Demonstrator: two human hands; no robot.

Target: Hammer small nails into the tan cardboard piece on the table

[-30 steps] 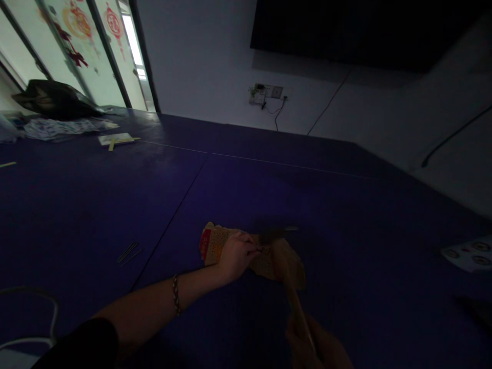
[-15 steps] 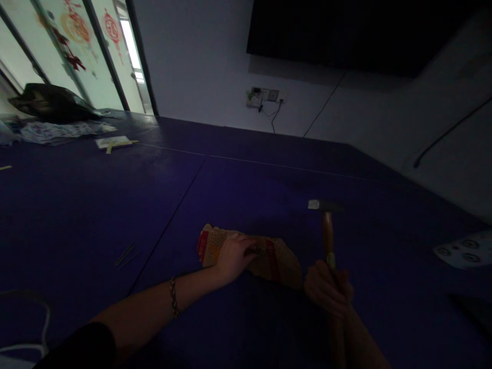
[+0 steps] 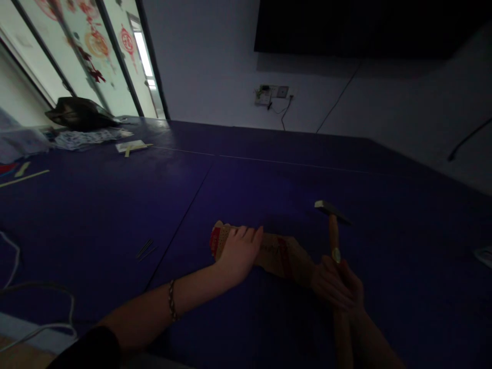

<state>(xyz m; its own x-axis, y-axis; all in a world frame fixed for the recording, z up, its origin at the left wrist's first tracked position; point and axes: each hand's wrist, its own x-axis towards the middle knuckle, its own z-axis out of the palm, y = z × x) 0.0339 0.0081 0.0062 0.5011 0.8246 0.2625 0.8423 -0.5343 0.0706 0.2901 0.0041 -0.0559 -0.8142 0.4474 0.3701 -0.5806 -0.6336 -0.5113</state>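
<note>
A foot-shaped piece of brown cardboard [image 3: 274, 253] with red printing and dotted patches lies on the dark blue surface. Across its left half rests my left hand [image 3: 240, 251], palm down, the fingers laid out together over it and the thumb at the right. My right hand [image 3: 336, 284] is wrapped round the wooden handle of a hammer [image 3: 333, 230], which stands roughly upright with its metal head at the top. The fingers of that hand are at the cardboard's right end; whether they touch it I cannot tell in the dim light.
Several thin metal rods [image 3: 146, 249] lie left of the cardboard. White cables [image 3: 71, 312] loop at the lower left. Farther back are a black bag [image 3: 80, 113], papers [image 3: 90, 136] and a small white block [image 3: 130, 146]. A wall with sockets [image 3: 272, 92] and a dark screen [image 3: 357, 28] stands behind.
My left hand has gone from curled fingertips to lying flatter on the cardboard. The hammer's head has tilted, and my right hand has come closer to the cardboard's right end. The view has shifted left.
</note>
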